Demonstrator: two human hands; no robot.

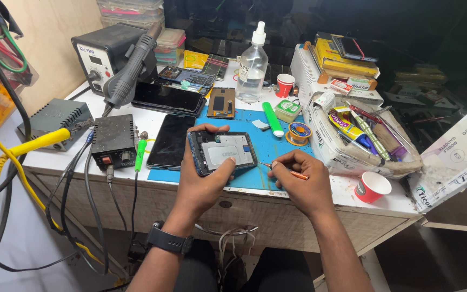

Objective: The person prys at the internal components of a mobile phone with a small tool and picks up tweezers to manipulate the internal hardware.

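My left hand [201, 181] grips an opened smartphone [224, 150] with its back cover off, held above the blue work mat [268, 146]. A silvery plate shows inside the phone's dark frame. My thumb lies on its lower edge and my fingers wrap the left side. My right hand [298, 181] holds a thin orange-handled tool [290, 172], its tip pointing left toward the phone's lower right corner. A dark watch sits on my left wrist.
A black phone [169, 141] lies left of the mat and another opened phone [222, 102] behind it. A hot-air station [112, 51], small power box [113, 141], clear bottle [252, 65], solder spool [300, 131], red paper cups [371, 187] and a tool-filled tray [363, 140] crowd the desk.
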